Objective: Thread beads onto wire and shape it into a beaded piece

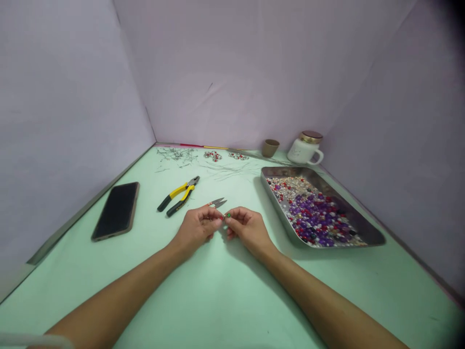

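My left hand [198,226] and my right hand [245,227] meet at the middle of the green table [218,291], fingertips pinched together. Between them is a tiny piece with a green bead [227,214] and a red bit, too small to make out fully. My right fingers pinch the green bead; my left fingers pinch the red end. Small thread snips [217,202] lie just beyond my hands. Yellow-handled pliers [178,195] lie to the left of them.
A metal tray [363,228] of purple, red and white beads sits at the right. A black phone [116,210] lies at the left. At the back are wire pieces [176,154], bead clusters [212,155], a small cup [270,147] and a lidded white mug [305,148].
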`<control>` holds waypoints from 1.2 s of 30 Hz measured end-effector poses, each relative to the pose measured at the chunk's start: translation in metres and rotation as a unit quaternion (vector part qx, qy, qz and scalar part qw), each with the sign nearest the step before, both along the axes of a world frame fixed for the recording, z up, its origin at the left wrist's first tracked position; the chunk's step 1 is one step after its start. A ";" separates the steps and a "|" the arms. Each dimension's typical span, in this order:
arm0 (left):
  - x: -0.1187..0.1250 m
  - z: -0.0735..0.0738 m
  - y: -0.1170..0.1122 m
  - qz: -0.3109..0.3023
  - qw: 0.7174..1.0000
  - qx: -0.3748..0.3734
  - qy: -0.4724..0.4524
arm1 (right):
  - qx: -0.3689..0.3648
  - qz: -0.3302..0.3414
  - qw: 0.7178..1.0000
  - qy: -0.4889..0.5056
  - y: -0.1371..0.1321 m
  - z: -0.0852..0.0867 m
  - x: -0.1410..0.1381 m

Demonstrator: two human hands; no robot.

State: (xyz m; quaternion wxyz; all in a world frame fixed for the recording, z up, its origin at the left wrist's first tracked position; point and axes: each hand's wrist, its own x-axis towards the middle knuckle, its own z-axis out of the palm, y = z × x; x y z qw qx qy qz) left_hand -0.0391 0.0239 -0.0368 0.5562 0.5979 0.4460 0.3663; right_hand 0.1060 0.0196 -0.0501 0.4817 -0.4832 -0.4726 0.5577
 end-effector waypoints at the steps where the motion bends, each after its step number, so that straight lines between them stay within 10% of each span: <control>1: 0.001 0.001 -0.001 0.006 1.000 0.017 0.020 | 0.007 0.003 1.000 -0.017 0.000 -0.001 0.000; 13: 0.005 -0.004 -0.001 0.016 0.920 0.245 0.305 | 0.221 0.062 0.890 -0.394 0.001 -0.001 0.013; 23: 0.008 0.000 -0.001 0.019 0.859 0.296 0.417 | 0.213 0.073 0.893 -0.389 0.002 -0.003 0.016; 36: -0.003 0.000 0.010 0.044 0.989 0.060 0.129 | 0.099 0.073 0.983 -0.135 0.009 0.000 0.021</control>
